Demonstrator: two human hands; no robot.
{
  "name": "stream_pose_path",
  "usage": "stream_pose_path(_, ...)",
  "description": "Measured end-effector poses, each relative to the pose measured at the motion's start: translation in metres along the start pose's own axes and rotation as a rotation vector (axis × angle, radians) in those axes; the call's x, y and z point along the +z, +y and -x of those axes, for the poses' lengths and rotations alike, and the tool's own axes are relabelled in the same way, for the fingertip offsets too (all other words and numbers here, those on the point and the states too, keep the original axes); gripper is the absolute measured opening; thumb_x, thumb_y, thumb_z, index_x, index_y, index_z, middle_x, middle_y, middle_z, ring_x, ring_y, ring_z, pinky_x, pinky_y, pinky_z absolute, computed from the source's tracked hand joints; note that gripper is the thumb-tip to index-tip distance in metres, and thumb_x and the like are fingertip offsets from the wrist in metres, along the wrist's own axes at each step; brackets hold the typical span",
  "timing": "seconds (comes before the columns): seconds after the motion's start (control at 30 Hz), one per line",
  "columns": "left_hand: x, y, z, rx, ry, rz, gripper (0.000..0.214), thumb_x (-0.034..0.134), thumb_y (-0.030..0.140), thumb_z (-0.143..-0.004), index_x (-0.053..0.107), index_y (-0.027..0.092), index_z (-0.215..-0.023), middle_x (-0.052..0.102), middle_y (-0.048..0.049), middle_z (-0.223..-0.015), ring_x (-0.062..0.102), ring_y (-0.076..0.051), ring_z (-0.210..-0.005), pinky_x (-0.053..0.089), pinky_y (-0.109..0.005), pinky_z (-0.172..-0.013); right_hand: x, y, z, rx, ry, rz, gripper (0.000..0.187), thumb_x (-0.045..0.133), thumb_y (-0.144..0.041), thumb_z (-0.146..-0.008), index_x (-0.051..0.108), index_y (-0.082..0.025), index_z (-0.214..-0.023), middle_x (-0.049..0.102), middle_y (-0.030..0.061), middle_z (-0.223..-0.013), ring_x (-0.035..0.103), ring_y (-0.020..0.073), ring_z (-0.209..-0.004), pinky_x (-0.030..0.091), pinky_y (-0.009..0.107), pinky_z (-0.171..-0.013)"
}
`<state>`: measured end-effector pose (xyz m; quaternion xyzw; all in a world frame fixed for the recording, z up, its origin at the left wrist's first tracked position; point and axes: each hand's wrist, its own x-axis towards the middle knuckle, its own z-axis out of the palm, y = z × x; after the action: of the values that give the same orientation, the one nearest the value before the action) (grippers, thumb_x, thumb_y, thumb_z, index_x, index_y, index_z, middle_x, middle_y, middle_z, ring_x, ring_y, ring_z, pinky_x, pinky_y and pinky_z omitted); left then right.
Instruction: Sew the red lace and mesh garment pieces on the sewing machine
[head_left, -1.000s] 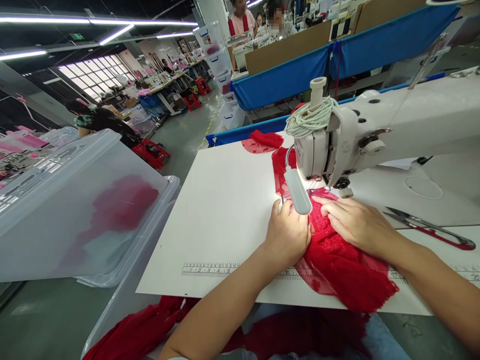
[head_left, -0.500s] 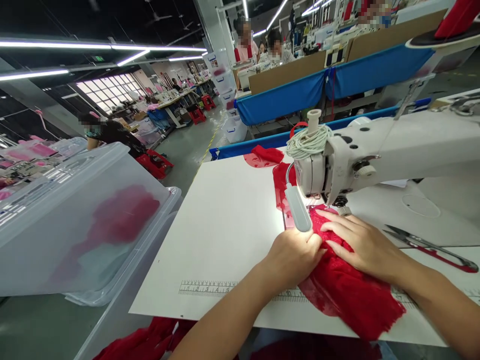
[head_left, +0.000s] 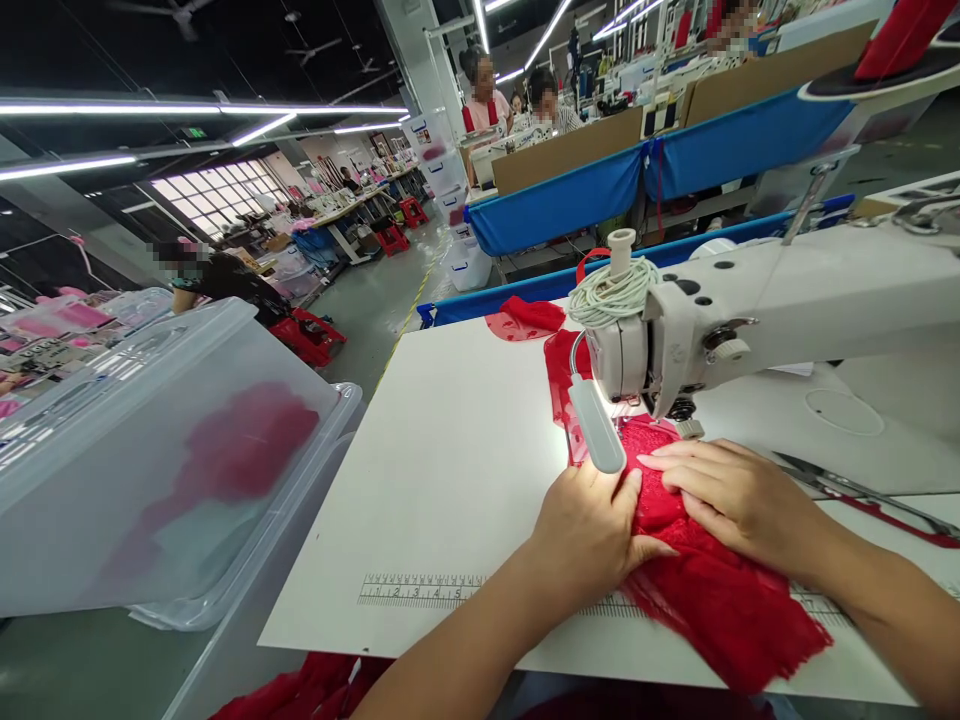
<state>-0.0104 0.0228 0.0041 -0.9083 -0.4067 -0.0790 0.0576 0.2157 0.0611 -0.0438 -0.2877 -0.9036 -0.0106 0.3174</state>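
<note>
Red lace fabric (head_left: 720, 590) lies on the white sewing table, its upper end under the head of a white sewing machine (head_left: 622, 350). My left hand (head_left: 589, 525) rests on the fabric's left edge, thumb spread away from the forefinger; the lamp hides some of its fingertips. To the right, my right hand (head_left: 739, 495) lies on the lace with fingers stretched out flat. A small grey lamp (head_left: 598, 425) hangs beside the needle area, which is mostly hidden. Black-and-red thread snips (head_left: 874, 500) lie right of my right hand.
A printed ruler (head_left: 416, 590) runs along the table's (head_left: 420, 450) front. More red fabric pieces (head_left: 525, 318) lie behind the lamp. A translucent plastic bin (head_left: 172, 470) stands at left. Coiled pale cord (head_left: 615, 290) sits on the machine. Co-workers sit at other stations beyond.
My left thumb has spread away from the forefinger. My right hand has shifted slightly right and down, and the fabric's lower end has swung a little to the right.
</note>
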Motion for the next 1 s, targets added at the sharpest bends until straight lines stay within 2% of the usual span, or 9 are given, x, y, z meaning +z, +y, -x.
stream_pose_path(0.17,0.005,0.001,0.004,-0.004,0.055,-0.044,0.071,0.039,0.073,-0.097,0.068,0.010,-0.113,0.069,-0.0144,-0.089,0.065,-0.026,-0.078,0.049,-0.036,-0.067,-0.006,0.000,-0.006,-0.036,0.011,0.024,0.028,0.047,-0.008,-0.089,0.071,-0.021,-0.097,0.079,0.0080,-0.106,0.072,0.0229,-0.103,0.057,0.035,-0.080)
stream_pose_path(0.33,0.009,0.000,0.006,0.008,0.162,-0.056,0.076,0.034,0.075,-0.098,0.067,0.011,-0.122,0.071,-0.0150,-0.096,0.064,-0.026,-0.079,0.046,-0.036,-0.070,-0.006,0.001,-0.007,-0.028,-0.005,0.024,0.029,0.046,-0.008,-0.091,0.072,-0.021,-0.096,0.079,0.0064,-0.106,0.072,0.0230,-0.102,0.057,0.037,-0.081)
stream_pose_path(0.47,0.011,0.000,0.008,-0.019,0.131,-0.079,0.075,0.033,0.075,-0.098,0.069,0.014,-0.123,0.072,-0.0167,-0.104,0.061,-0.023,-0.072,0.044,-0.037,-0.072,0.001,0.004,-0.002,0.010,0.009,0.009,0.032,0.045,-0.008,-0.090,0.073,-0.023,-0.097,0.078,0.0059,-0.111,0.071,0.0237,-0.105,0.056,0.039,-0.082)
stream_pose_path(0.6,0.012,-0.001,0.008,-0.029,0.109,-0.107,0.074,0.035,0.073,-0.099,0.065,0.015,-0.132,0.072,-0.0171,-0.106,0.062,-0.024,-0.078,0.044,-0.040,-0.080,0.004,0.007,-0.002,0.024,0.018,0.001,0.030,0.046,-0.008,-0.090,0.072,-0.022,-0.095,0.078,0.0068,-0.114,0.071,0.0239,-0.106,0.056,0.039,-0.083)
stream_pose_path(0.83,0.016,-0.005,0.007,-0.043,0.159,-0.084,0.075,0.034,0.072,-0.100,0.064,0.013,-0.136,0.072,-0.0126,-0.090,0.061,-0.026,-0.081,0.043,-0.041,-0.084,-0.004,0.011,-0.013,-0.057,-0.008,0.066,0.024,0.046,-0.008,-0.093,0.068,-0.020,-0.095,0.079,0.0079,-0.108,0.074,0.0219,-0.098,0.056,0.035,-0.079)
stream_pose_path(1.0,0.018,-0.009,0.005,-0.047,0.138,-0.093,0.072,0.039,0.071,-0.099,0.063,0.015,-0.138,0.073,-0.0139,-0.100,0.061,-0.026,-0.085,0.042,-0.042,-0.087,-0.005,0.013,-0.017,-0.059,-0.039,0.086,0.026,0.043,-0.009,-0.095,0.067,-0.019,-0.092,0.079,0.0081,-0.106,0.074,0.0216,-0.093,0.057,0.034,-0.075)
